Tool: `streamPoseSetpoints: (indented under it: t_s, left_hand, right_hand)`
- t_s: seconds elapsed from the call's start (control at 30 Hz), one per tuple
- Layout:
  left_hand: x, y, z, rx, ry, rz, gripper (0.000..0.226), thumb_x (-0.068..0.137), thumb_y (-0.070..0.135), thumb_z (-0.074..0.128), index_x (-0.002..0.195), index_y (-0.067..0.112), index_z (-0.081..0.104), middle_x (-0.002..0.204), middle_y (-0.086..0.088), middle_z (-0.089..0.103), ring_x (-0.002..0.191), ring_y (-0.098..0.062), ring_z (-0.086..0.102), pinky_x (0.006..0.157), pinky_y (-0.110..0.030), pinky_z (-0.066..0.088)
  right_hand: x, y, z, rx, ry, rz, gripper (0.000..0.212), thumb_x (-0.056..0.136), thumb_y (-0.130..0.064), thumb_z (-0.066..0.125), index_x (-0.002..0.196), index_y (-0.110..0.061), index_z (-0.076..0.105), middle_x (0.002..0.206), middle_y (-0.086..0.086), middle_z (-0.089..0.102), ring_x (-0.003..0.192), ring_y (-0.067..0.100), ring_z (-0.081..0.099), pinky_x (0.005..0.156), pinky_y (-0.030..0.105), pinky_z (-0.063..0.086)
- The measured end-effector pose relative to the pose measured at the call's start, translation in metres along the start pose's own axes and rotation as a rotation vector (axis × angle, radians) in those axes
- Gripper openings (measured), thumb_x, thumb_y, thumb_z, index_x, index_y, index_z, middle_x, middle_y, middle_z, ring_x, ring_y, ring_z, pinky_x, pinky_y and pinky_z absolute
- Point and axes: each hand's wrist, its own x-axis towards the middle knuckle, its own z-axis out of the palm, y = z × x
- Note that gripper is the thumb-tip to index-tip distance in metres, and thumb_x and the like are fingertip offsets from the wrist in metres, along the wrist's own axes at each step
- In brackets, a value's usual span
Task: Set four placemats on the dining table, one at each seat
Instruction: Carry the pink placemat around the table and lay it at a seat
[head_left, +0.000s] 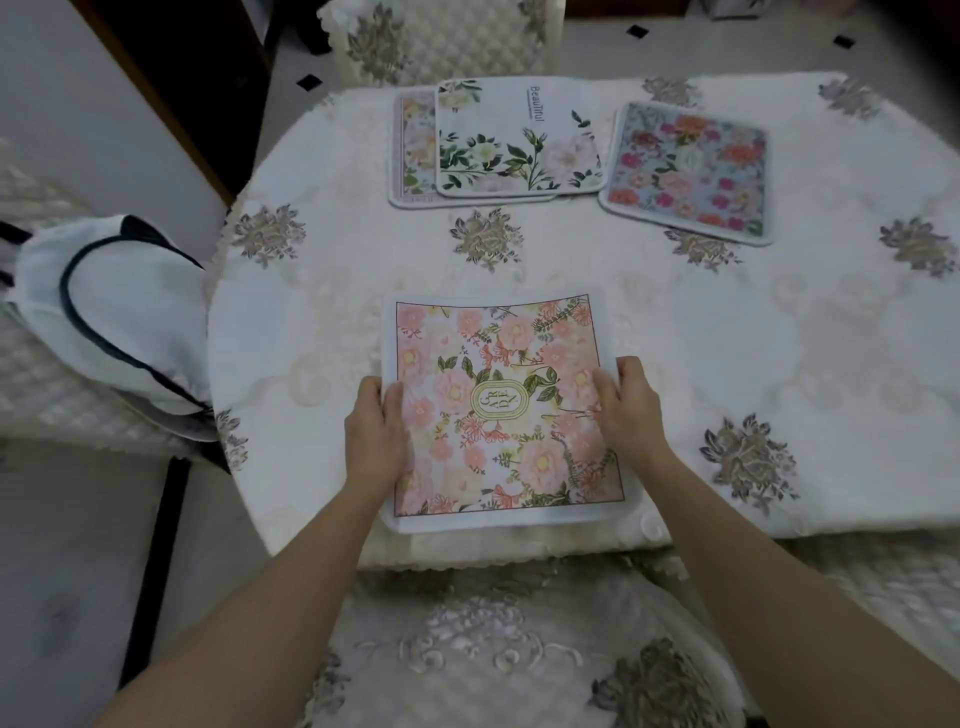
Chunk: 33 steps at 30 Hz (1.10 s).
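Embroidered tablecloth (727, 322), pink floral placemat (498, 405), left hand (376, 431), right hand (626, 405), grips pinching its edges

**Surroundings of the table setting**

A cream tablecloth (727, 338) with embroidered grey-brown flower motifs (748, 457) covers the table (322, 312). Beyond the table's far edge stands a chair (441, 47) with a quilted floral cover. A second embroidered chair seat (493, 639) lies below the near edge. Off the left edge, a white bag (109, 317) with dark piping rests on a quilted seat (47, 395). Pale floor tiles (675, 47) carry black diamond insets (310, 81).
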Motion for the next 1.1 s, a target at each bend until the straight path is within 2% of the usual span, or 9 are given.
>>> streamPoseSetpoints:
  t_s: [0.17, 0.33, 0.5, 0.67, 0.8, 0.87, 0.93, 1.0, 1.1]
  left_hand:
    - [0.004, -0.019, 0.008, 0.018, -0.01, -0.061, 0.027, 0.105, 0.029, 0.041, 0.086, 0.01, 0.041, 0.067, 0.004, 0.044, 0.055, -0.01, 0.04, 0.049, -0.019, 0.033]
    - [0.007, -0.035, 0.01, 0.028, -0.029, -0.123, 0.032, 0.104, 0.034, 0.042, 0.091, 0.005, 0.046, 0.07, 0.0, 0.048, 0.058, -0.015, 0.043, 0.055, -0.034, 0.036]
    - [0.011, -0.031, 0.009, 0.049, -0.045, -0.141, 0.034, 0.104, 0.032, 0.043, 0.09, 0.001, 0.047, 0.069, -0.001, 0.046, 0.056, -0.012, 0.043, 0.052, -0.027, 0.034]
    - [0.022, -0.032, 0.0, 0.379, -0.02, -0.128, 0.028, 0.1, 0.036, 0.05, 0.09, 0.011, 0.053, 0.074, -0.002, 0.059, 0.071, -0.025, 0.057, 0.057, -0.032, 0.038]
    - [0.029, -0.021, 0.006, 0.698, 0.042, -0.024, 0.033, 0.09, 0.033, 0.057, 0.113, 0.009, 0.052, 0.108, -0.013, 0.057, 0.101, -0.034, 0.052, 0.072, -0.042, 0.045]
    - [0.024, -0.012, 0.023, 0.714, 0.046, 0.181, 0.035, 0.091, 0.03, 0.056, 0.12, 0.011, 0.052, 0.125, -0.013, 0.053, 0.116, -0.032, 0.047, 0.087, -0.047, 0.045]
    - [0.014, -0.007, 0.047, 0.676, -0.047, 0.406, 0.04, 0.095, 0.029, 0.052, 0.132, 0.015, 0.047, 0.145, -0.009, 0.044, 0.133, -0.028, 0.039, 0.105, -0.047, 0.038]
    - [0.008, -0.011, 0.068, 0.681, -0.21, 0.501, 0.051, 0.101, 0.034, 0.039, 0.149, 0.018, 0.033, 0.16, -0.004, 0.027, 0.148, -0.021, 0.021, 0.119, -0.047, 0.024]
    - [0.01, -0.034, 0.074, 0.784, -0.308, 0.512, 0.057, 0.105, 0.043, 0.019, 0.157, 0.023, 0.01, 0.166, 0.003, 0.006, 0.152, -0.013, -0.001, 0.122, -0.048, 0.013]
  right_hand:
    - [0.009, 0.018, 0.021, -0.037, -0.057, 0.033, 0.024, 0.103, -0.028, 0.04, 0.102, -0.004, 0.045, 0.085, 0.013, 0.059, 0.069, 0.024, 0.053, 0.058, 0.036, 0.041]
    - [0.008, 0.028, 0.03, -0.078, -0.056, 0.034, 0.026, 0.103, -0.03, 0.039, 0.101, -0.005, 0.043, 0.08, 0.007, 0.057, 0.069, 0.024, 0.054, 0.058, 0.036, 0.041]
    - [0.01, 0.03, 0.03, -0.119, -0.044, 0.031, 0.026, 0.102, -0.033, 0.04, 0.098, -0.008, 0.043, 0.076, 0.004, 0.056, 0.069, 0.027, 0.055, 0.06, 0.04, 0.044]
    - [0.013, 0.037, 0.025, -0.403, -0.048, 0.06, 0.028, 0.098, -0.042, 0.045, 0.096, -0.014, 0.044, 0.081, 0.004, 0.059, 0.069, 0.028, 0.057, 0.058, 0.037, 0.045]
    - [0.012, 0.032, 0.027, -0.659, 0.19, -0.201, 0.023, 0.09, -0.022, 0.056, 0.105, -0.006, 0.053, 0.099, 0.013, 0.055, 0.082, 0.034, 0.055, 0.057, 0.038, 0.043]
    - [0.01, 0.023, 0.047, -0.677, 0.182, -0.358, 0.029, 0.084, -0.012, 0.06, 0.11, 0.0, 0.056, 0.107, 0.018, 0.057, 0.092, 0.036, 0.056, 0.067, 0.042, 0.048]
    - [0.006, 0.017, 0.077, -0.62, 0.089, -0.516, 0.033, 0.09, -0.014, 0.055, 0.12, 0.001, 0.056, 0.125, 0.021, 0.057, 0.113, 0.039, 0.053, 0.089, 0.047, 0.049]
    - [0.001, 0.015, 0.103, -0.599, -0.061, -0.596, 0.046, 0.098, -0.023, 0.042, 0.138, 0.0, 0.046, 0.147, 0.022, 0.042, 0.139, 0.036, 0.034, 0.11, 0.049, 0.034]
    - [-0.001, 0.026, 0.111, -0.685, -0.184, -0.604, 0.059, 0.103, -0.038, 0.028, 0.153, -0.008, 0.02, 0.161, 0.013, 0.014, 0.15, 0.025, 0.005, 0.12, 0.046, 0.016]
